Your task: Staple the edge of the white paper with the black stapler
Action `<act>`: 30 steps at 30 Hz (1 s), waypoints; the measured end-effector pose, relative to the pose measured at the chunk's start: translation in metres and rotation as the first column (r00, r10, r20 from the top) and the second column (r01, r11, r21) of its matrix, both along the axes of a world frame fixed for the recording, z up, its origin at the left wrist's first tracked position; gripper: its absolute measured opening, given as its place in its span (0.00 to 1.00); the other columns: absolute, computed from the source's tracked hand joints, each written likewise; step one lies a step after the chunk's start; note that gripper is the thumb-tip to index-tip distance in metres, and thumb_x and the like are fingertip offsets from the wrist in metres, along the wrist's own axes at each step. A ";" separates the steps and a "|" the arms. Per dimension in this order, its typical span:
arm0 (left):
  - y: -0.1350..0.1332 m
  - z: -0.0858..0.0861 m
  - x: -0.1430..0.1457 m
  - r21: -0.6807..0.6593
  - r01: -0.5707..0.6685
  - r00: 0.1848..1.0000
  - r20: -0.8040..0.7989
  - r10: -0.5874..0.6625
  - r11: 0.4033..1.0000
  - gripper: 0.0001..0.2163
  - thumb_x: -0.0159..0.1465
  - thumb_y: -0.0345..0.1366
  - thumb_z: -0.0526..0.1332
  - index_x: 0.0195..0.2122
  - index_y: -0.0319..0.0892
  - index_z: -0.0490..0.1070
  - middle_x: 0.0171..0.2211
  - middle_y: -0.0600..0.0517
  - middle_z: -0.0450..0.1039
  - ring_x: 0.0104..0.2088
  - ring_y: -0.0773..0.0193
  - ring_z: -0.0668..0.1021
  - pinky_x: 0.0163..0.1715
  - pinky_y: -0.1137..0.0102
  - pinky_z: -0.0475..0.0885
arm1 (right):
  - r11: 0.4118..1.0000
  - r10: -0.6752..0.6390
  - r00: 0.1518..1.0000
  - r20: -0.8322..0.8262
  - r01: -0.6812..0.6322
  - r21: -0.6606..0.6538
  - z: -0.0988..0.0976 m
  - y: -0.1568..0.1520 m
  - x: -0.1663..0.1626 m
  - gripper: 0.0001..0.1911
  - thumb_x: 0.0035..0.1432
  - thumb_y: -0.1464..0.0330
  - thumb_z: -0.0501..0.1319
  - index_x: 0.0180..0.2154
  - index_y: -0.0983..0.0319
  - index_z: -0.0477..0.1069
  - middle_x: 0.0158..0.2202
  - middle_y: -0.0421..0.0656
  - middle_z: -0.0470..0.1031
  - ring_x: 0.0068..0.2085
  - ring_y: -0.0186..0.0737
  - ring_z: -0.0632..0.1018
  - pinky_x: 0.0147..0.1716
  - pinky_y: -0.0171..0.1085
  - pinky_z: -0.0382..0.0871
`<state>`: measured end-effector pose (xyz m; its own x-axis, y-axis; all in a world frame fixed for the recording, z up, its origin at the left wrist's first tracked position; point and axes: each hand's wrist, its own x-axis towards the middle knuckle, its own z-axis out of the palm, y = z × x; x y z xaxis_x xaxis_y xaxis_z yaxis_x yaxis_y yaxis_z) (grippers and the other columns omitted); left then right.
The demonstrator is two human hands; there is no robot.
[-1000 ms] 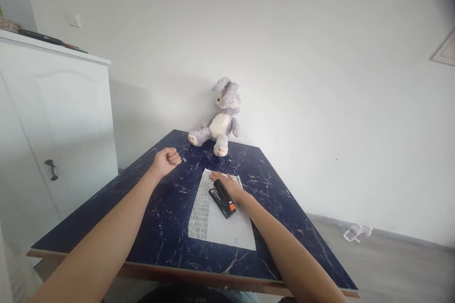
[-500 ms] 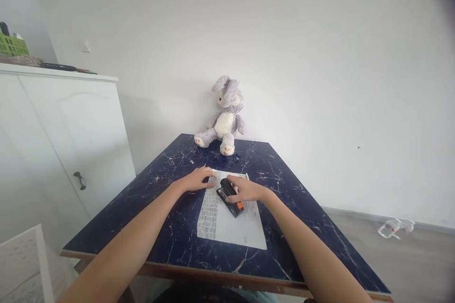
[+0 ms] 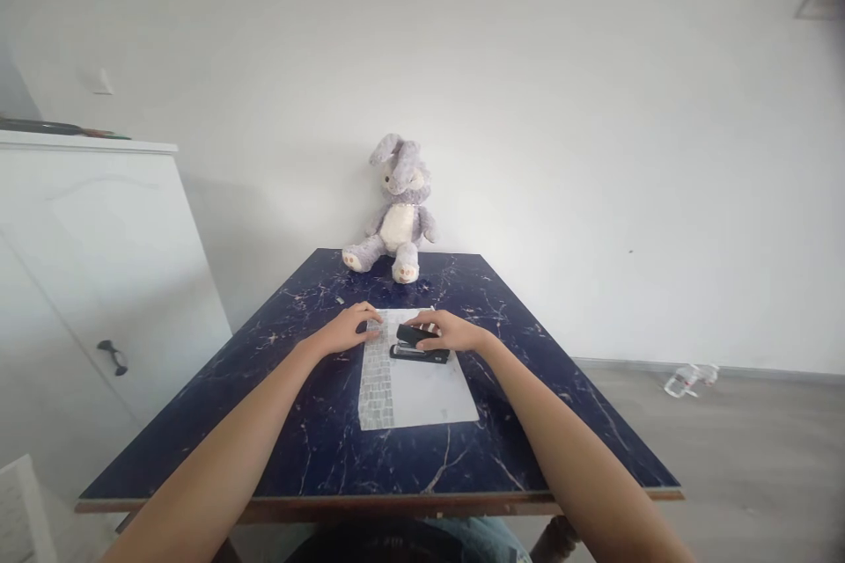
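I can see a person sitting at a dark blue table [image 3: 330, 457] with thin white squiggly lines all over its top and a brown edge. A sheet of paper [image 3: 429, 391] lies on it, right in front of the person. The paper is mostly white, but its left side has a strip of grey blocks that look like little bricks. A black stapler [image 3: 410, 334] lies sideways on the upper part of the paper, with its nose pointing to the left. The right hand [image 3: 451, 332] is gripping it, with the thumb on the near side and the other fingers reaching over the back. The left hand [image 3: 340, 330] is open and a bit bent, and it has no toy or tool in it. Its fingertips are at the top left edge of the paper, and the stapler is near them. A big fluffy grey bunny [image 3: 400, 224] with a white tummy sits at the far end of the table, close to the pale wall [image 3: 561, 149]. One tiny thing [image 3: 340, 300] lies just past the left hand, too small for me to tell what it is. On the left stands a white cupboard [image 3: 99, 255] with a dark handle [image 3: 112, 357].
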<state>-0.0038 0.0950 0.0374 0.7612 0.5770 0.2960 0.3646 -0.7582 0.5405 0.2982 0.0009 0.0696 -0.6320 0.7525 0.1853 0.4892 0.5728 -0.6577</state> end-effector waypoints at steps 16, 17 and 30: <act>-0.005 -0.003 0.006 -0.244 0.161 0.983 -0.050 -0.178 0.956 0.25 0.54 0.49 0.73 0.51 0.47 0.74 0.46 0.46 0.75 0.40 0.57 0.75 0.39 0.69 0.67 | 0.885 0.062 0.965 -0.255 -0.171 -0.433 -0.021 0.013 0.041 0.34 0.52 0.53 0.72 0.55 0.64 0.75 0.48 0.50 0.80 0.46 0.47 0.78 0.50 0.44 0.71; -0.005 -0.003 0.006 -0.244 0.158 0.983 -0.051 -0.176 0.957 0.25 0.54 0.49 0.73 0.51 0.47 0.74 0.46 0.46 0.75 0.40 0.57 0.75 0.39 0.69 0.67 | 0.886 0.064 0.969 -0.240 -0.165 -0.432 -0.021 0.013 0.042 0.34 0.52 0.52 0.72 0.55 0.64 0.75 0.48 0.50 0.79 0.46 0.47 0.78 0.50 0.44 0.71; -0.003 -0.002 0.008 -0.222 0.174 0.984 0.013 -0.176 0.959 0.21 0.55 0.47 0.73 0.47 0.45 0.77 0.43 0.47 0.76 0.39 0.59 0.76 0.38 0.69 0.68 | 0.999 0.048 0.995 0.087 -0.049 0.010 -0.015 0.005 0.003 0.19 0.56 0.58 0.69 0.46 0.62 0.77 0.47 0.46 0.77 0.43 0.45 0.76 0.45 0.41 0.71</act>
<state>0.0037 0.0918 0.0354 0.8576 0.4853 0.1706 0.2412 -0.6723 0.6999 0.3010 0.0059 0.0549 -0.6816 0.7189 0.1367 0.5160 0.6046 -0.6068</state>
